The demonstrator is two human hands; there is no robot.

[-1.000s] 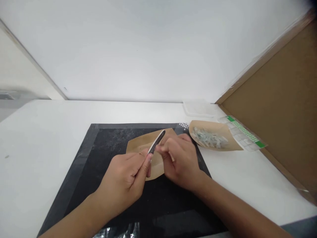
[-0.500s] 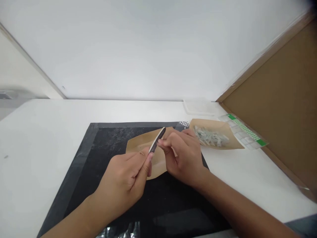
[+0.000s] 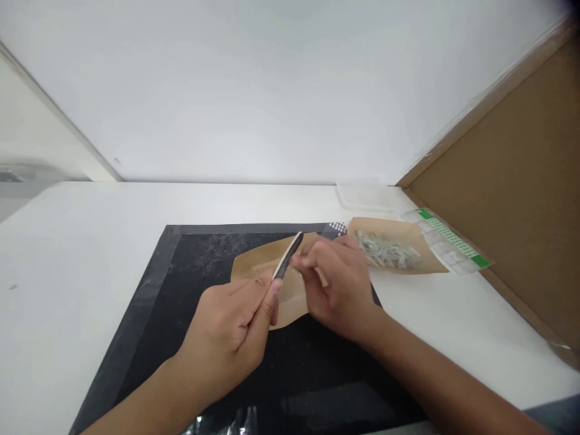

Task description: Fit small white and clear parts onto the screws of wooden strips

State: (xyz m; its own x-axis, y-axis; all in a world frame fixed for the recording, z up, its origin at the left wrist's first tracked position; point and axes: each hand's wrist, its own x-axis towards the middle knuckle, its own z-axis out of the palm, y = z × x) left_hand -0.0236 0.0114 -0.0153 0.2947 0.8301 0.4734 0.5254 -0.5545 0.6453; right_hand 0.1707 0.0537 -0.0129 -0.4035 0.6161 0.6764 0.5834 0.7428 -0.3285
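My left hand (image 3: 233, 317) is closed round the lower end of a nail file (image 3: 289, 256), thin, with a dark face and a pale edge, tilted up to the right. Close against the file's dark face are the fingertips of my right hand (image 3: 338, 281), which is curled into a pinch. Whatever it pinches is too small or too hidden to name. Beneath both hands a tan paper piece (image 3: 254, 260) with a pale middle lies on the black mat (image 3: 199, 260); the hands cover part of it.
A tan packet (image 3: 389, 248) of small clear pieces lies right of the mat. Beside it is a clear sheet with a green strip (image 3: 453, 238). A translucent lid or tray (image 3: 365, 196) sits at the back. Crinkled clear plastic (image 3: 244, 420) shows at the front; a brown board (image 3: 512, 175) bounds the right.
My right hand has shifted very slightly to the right, its fingertips a little blurred beside the file. My left hand and the nail file stay almost in place.
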